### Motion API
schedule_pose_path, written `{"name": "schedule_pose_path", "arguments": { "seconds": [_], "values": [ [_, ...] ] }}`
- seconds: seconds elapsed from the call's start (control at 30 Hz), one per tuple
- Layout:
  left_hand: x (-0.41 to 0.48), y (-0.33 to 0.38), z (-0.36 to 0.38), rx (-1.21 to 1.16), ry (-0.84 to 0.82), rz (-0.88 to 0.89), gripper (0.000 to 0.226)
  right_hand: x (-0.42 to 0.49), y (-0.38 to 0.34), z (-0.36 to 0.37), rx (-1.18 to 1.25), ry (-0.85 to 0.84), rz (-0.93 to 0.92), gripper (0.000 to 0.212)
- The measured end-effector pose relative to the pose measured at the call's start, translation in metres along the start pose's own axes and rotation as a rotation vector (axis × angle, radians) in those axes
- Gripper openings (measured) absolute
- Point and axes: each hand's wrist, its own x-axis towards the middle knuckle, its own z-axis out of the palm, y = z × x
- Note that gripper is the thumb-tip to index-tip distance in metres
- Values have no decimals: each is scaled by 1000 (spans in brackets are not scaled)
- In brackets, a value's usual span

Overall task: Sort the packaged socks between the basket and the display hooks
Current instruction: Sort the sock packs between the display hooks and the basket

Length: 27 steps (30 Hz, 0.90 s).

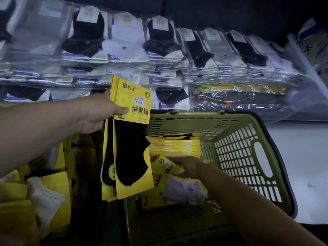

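My left hand (99,112) grips a small stack of yellow-carded black sock packs (131,139) by their top edge, held upright left of the green basket (245,157). Down in the basket, my right hand (188,166) reaches among the packs, its fingers on a yellow pack (166,165). A white sock pack (182,188) lies just below that hand. A row of several yellow packs (177,145) stands on edge at the basket's back.
Clear-bagged black, white and grey socks (124,43) hang in rows on the display above. More yellow-carded packs with white socks (44,192) hang at the lower left. A pale floor (301,157) lies right of the basket.
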Motion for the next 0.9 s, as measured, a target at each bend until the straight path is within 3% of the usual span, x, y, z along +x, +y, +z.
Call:
{"name": "schedule_pose_path", "arguments": {
  "seconds": [0.17, 0.3, 0.5, 0.6, 0.77, 0.9],
  "values": [
    [0, -1, -1, -24, -2, -20, 54, 5, -1, -2, -46, -8, -29, 64],
    [0, 1, -2, -53, -17, -16, 54, -9, 7, -33, -75, 25, 59, 45],
    [-8, 21, -1, -195, -91, 64, 32, -89, 1, -138, 327, 164, 72, 31],
    [-11, 32, -2, -282, -85, 146, 32, -130, -25, -171, 683, 286, -24, 26],
    [-25, 42, 8, -423, -121, 272, 35, -150, -79, -180, 1269, 350, -219, 28],
    [-35, 50, 20, -532, -150, 280, 31, -132, -118, -167, 1368, 479, -260, 40]
  ]
}}
